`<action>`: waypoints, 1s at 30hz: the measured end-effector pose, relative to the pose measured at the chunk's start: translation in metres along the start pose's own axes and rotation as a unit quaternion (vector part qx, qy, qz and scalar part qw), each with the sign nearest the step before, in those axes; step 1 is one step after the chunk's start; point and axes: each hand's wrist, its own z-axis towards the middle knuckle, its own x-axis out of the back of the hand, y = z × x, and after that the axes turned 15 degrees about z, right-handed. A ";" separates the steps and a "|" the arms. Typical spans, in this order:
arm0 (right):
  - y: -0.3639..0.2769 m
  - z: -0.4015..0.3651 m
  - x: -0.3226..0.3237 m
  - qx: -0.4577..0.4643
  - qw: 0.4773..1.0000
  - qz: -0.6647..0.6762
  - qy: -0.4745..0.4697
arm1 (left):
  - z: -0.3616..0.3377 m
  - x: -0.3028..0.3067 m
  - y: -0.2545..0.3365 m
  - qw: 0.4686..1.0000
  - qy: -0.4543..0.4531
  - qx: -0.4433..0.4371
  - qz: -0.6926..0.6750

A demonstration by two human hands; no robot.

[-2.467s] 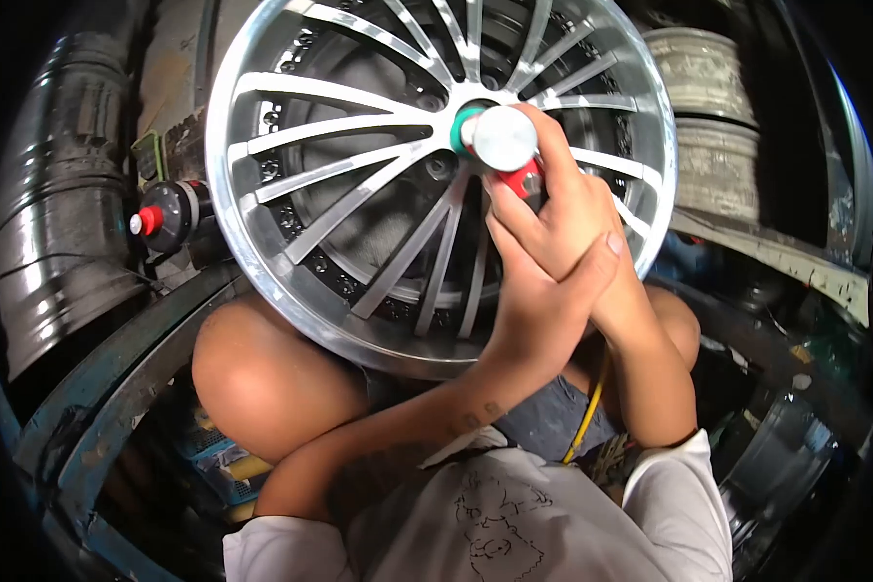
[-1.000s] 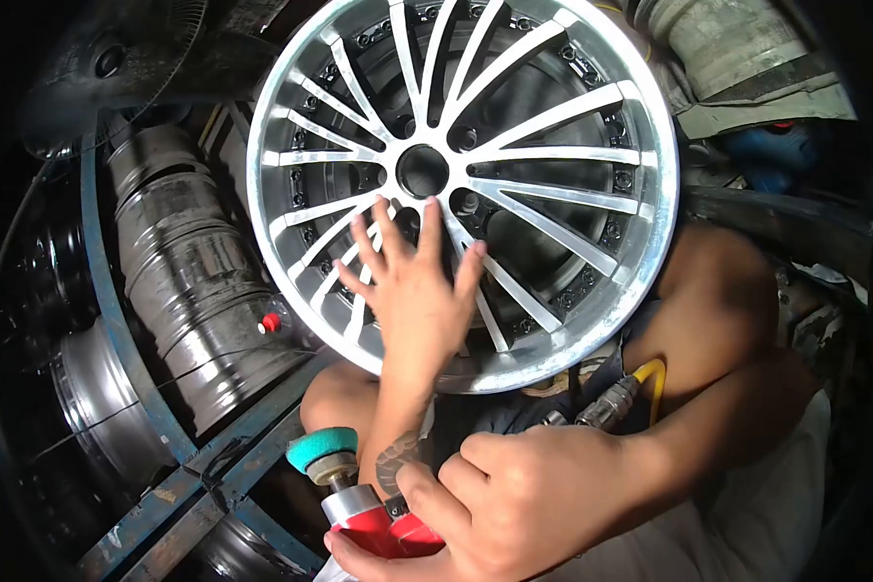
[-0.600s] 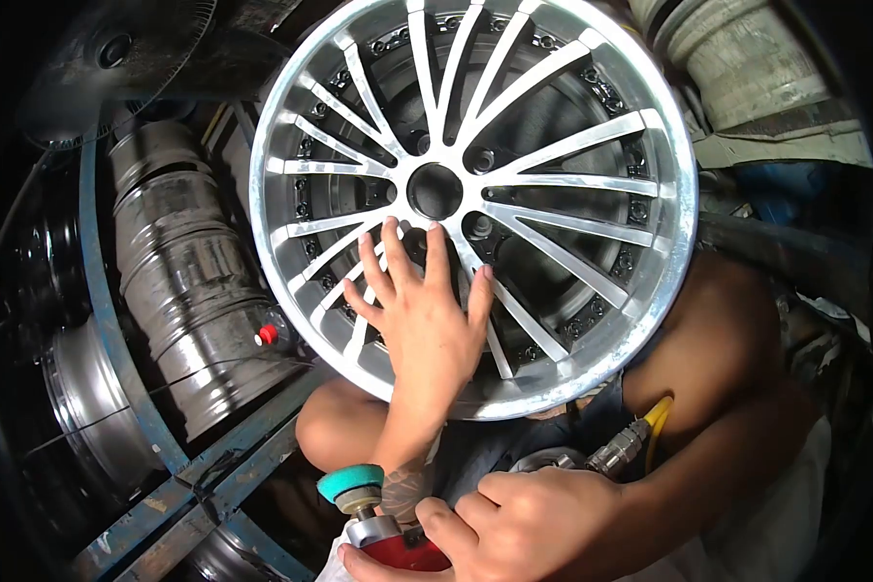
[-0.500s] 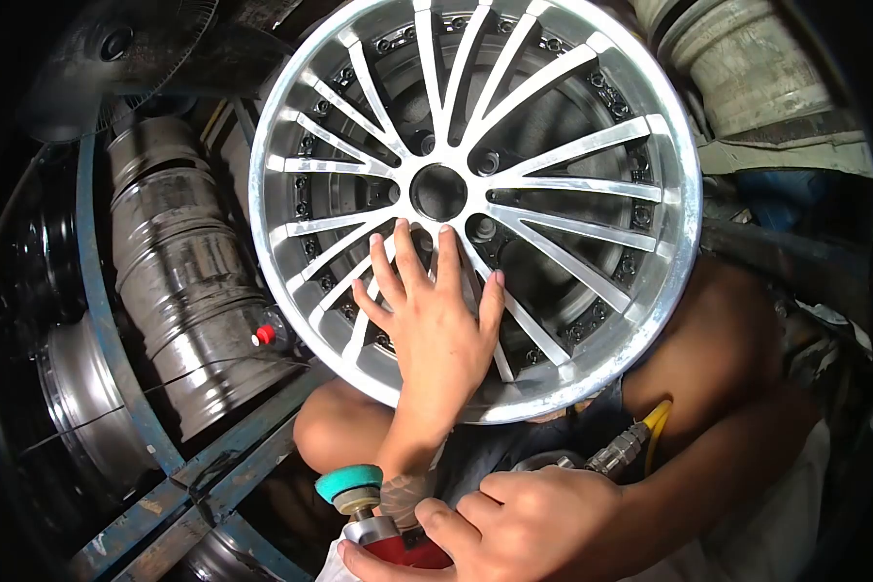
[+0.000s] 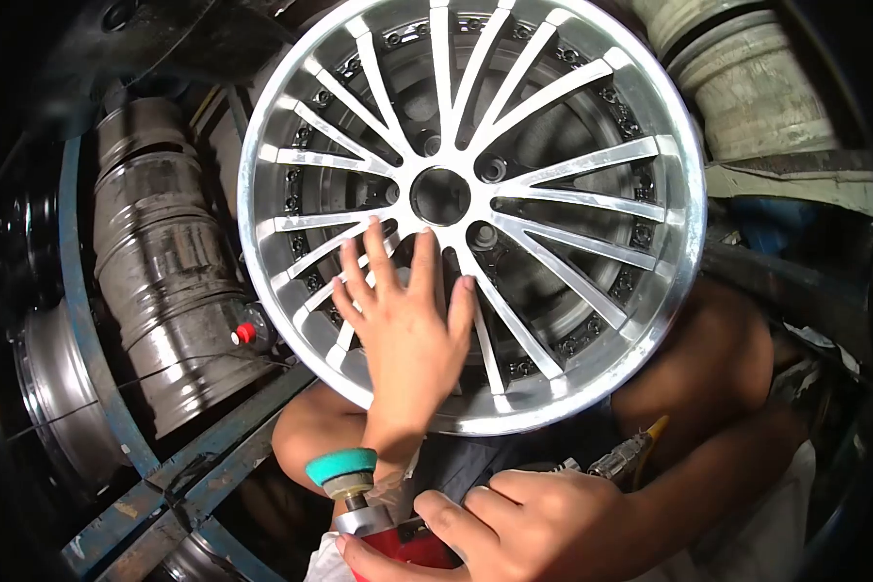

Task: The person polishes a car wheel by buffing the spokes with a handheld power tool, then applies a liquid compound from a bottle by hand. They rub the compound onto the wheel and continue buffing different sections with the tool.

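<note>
A silver multi-spoke alloy wheel (image 5: 592,281) with a bright rim stands tilted in front of me. My left hand (image 5: 403,325) lies over its lower-left spokes, fingers spread, with fingertips just below the round centre hole. Below it, my right hand (image 5: 524,519) is wrapped around a red air polisher (image 5: 407,548). A small round teal foam pad (image 5: 341,466) tops the tool's head, close to my left wrist and apart from the wheel. A metal hose coupling (image 5: 621,456) with a yellow hose end sits behind the right hand.
Stacked bare metal wheel barrels (image 5: 165,262) stand at left behind a blue metal frame (image 5: 107,388). A bottle with a red cap (image 5: 245,334) is beside them. More barrels (image 5: 752,87) sit at upper right. My bent knees flank the wheel's lower edge.
My left hand has shifted a little left across the spokes. The polisher's pad sits slightly higher and further left. My view has shifted slightly, and the right hand keeps its grip.
</note>
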 end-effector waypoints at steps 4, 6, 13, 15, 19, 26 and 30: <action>-0.003 0.003 0.012 -0.009 0.995 0.056 -0.085 | -0.006 0.000 0.016 0.999 0.009 -0.015 -0.048; -0.001 0.006 0.013 -0.010 0.991 0.067 -0.117 | -0.005 0.002 0.014 0.998 0.005 -0.007 -0.055; 0.010 -0.003 0.007 0.029 0.997 0.010 -0.075 | 0.005 0.002 -0.011 0.999 0.005 0.041 -0.031; 0.014 -0.007 0.000 0.041 0.999 -0.002 -0.033 | 0.006 -0.002 -0.013 0.999 0.012 0.046 -0.021; 0.015 0.001 0.012 0.020 0.997 0.016 -0.079 | 0.000 -0.002 0.001 0.998 0.013 0.038 -0.041; 0.009 0.018 0.010 -0.032 0.997 0.012 -0.064 | -0.003 0.001 0.008 0.993 -0.008 0.012 -0.120; 0.004 0.019 0.005 -0.054 0.996 0.046 -0.049 | 0.002 0.004 -0.006 0.996 -0.002 0.035 -0.082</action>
